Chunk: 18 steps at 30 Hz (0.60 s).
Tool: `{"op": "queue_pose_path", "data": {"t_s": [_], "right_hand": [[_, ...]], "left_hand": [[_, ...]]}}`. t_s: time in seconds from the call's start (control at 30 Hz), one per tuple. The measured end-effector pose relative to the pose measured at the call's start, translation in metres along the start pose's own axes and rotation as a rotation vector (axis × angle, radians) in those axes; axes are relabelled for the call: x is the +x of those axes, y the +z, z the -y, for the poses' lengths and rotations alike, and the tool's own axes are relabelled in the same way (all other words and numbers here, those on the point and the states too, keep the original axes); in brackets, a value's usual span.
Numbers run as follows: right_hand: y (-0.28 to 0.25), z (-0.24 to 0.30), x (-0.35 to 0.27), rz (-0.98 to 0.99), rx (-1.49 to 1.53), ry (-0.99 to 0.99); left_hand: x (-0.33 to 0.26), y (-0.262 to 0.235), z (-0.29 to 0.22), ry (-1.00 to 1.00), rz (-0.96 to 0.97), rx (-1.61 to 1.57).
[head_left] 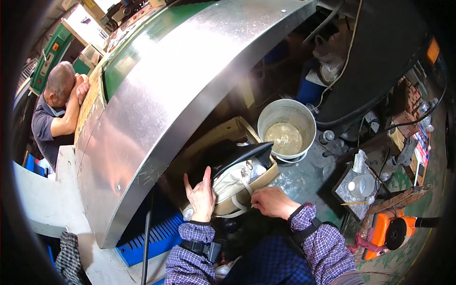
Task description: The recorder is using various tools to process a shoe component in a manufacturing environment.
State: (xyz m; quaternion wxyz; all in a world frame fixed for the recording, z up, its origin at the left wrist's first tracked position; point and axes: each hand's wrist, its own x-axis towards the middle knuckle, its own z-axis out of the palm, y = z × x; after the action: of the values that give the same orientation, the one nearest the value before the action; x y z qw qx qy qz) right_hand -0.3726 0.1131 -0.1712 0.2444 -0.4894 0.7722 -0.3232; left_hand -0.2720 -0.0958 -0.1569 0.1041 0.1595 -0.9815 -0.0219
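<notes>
A cardboard box [267, 179] sits under the metal edge in front of me. In it lies a cream-white bag [230, 184] with thin straps, and a black, smooth, pointed piece [244, 155] leans across its top. My left hand [202, 198] is at the bag's left side with some fingers stretched up and apart; its palm side is partly hidden. Beside the box's near right corner my right hand [275, 202] has its fingertips pinched together, where a white strap [247, 186] of the bag runs into them.
A curved metal-edged table [190, 90] arches overhead. Behind the box stands a white bucket [287, 124]. To the right are a clear plastic cup [362, 185] on a small stand and an orange machine [390, 233]. A person [57, 109] leans on the table's far left.
</notes>
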Motion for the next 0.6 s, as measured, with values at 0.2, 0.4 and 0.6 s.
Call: {"op": "queue_pose_path", "data": {"t_s": [0.2,0.4,0.6], "right_hand": [[0.003,0.000,0.000,-0.005,-0.038,0.033],[0.001,0.003,-0.007,-0.034,-0.016,0.071],[-0.002,0.003,-0.027,-0.017,-0.047,0.147]], "left_hand": [[-0.020,0.027,0.017,-0.284,-0.102,-0.497],[0.012,0.025,0.026,-0.353,0.175,-0.448],[0.055,0.038,0.013,-0.351,0.484,-0.265]]}}
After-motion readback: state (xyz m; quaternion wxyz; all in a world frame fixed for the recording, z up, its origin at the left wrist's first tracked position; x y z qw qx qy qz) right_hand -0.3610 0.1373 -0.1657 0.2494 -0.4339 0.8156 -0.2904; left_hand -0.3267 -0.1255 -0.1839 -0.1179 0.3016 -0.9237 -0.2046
